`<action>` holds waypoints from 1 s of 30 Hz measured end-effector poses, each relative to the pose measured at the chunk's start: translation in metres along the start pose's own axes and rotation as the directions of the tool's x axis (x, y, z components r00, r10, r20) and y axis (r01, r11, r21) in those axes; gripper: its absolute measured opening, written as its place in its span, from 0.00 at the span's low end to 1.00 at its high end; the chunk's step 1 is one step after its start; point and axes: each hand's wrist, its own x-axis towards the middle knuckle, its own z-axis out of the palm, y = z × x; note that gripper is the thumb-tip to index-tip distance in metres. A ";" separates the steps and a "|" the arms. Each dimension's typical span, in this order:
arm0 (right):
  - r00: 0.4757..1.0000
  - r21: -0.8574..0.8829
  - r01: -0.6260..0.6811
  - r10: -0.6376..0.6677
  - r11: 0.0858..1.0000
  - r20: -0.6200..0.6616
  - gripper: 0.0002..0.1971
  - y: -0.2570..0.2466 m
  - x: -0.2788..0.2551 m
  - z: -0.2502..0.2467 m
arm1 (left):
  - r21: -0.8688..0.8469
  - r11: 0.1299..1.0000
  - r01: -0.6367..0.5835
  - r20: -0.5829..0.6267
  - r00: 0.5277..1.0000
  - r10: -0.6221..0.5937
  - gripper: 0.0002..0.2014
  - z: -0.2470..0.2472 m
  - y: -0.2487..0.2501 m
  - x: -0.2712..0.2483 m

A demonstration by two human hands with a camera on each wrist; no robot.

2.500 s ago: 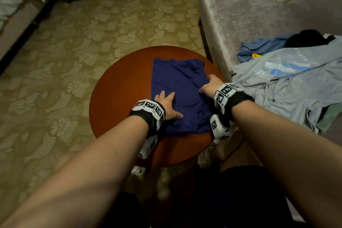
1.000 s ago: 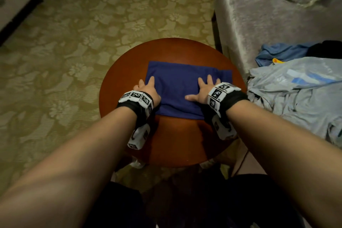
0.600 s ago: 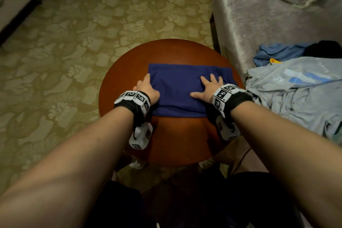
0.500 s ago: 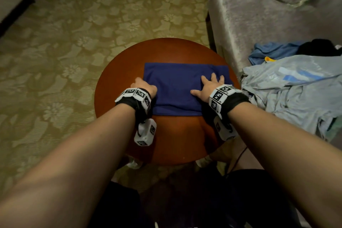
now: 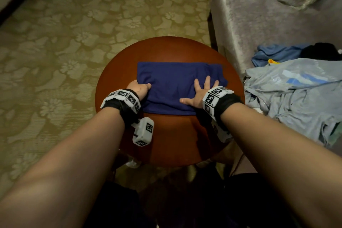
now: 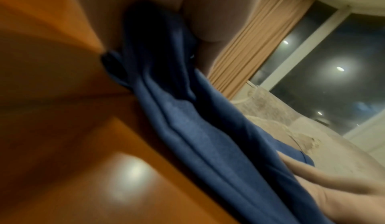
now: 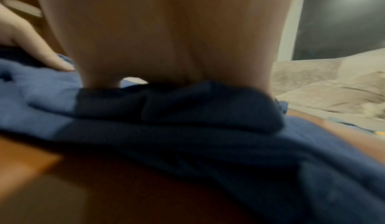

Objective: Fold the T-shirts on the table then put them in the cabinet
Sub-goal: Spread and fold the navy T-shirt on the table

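- Since the frame half a second earlier, the left hand (image 5: 139, 88) has closed on the left short edge of the navy T-shirt (image 5: 174, 83); its thumb lies on top of the cloth and its fingers curl under that edge, where two seconds before that it lay flat.
- The right hand (image 5: 200, 91) is unchanged in posture: fingers spread and straight, palm pressing flat on the right part of the shirt.
- The shirt, a soft matte knit, lies as a wide rectangle across the middle of the round table (image 5: 166, 139); earlier it stood as a taller, uneven shape.
- The left wrist view shows several stacked layers along the shirt's near edge (image 6: 187, 128), pinched between thumb and fingers.
- The table top is smooth, glossy reddish-brown wood that reflects a ceiling light.
- To the right, a sofa (image 5: 268, 9) in greyish velvety fabric carries a crumpled light grey T-shirt (image 5: 296, 98) with a pale blue print, and behind it a blue garment (image 5: 273, 54) and a black one.
- The floor has a floral-patterned beige carpet (image 5: 74, 42).
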 end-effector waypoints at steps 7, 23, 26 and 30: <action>1.000 -0.016 0.006 -0.006 1.000 -0.005 0.56 -0.024 0.000 0.000 | 0.176 0.979 -0.101 -0.001 0.995 0.103 0.26 -0.019 -0.012 0.003; 0.979 0.829 0.157 0.028 0.537 -0.203 0.12 0.015 -0.007 -0.010 | 0.087 0.939 -0.332 -0.086 0.937 0.340 0.22 -0.026 0.049 -0.032; 0.999 0.986 0.032 0.016 0.161 -0.035 0.15 0.023 -0.005 -0.010 | 0.087 0.938 -0.334 -0.025 0.941 0.338 0.27 -0.014 0.066 -0.040; 1.000 0.998 -0.004 -0.023 0.062 0.006 0.23 0.032 -0.007 -0.016 | 0.136 0.916 -0.378 0.061 0.926 0.374 0.29 0.014 0.084 -0.055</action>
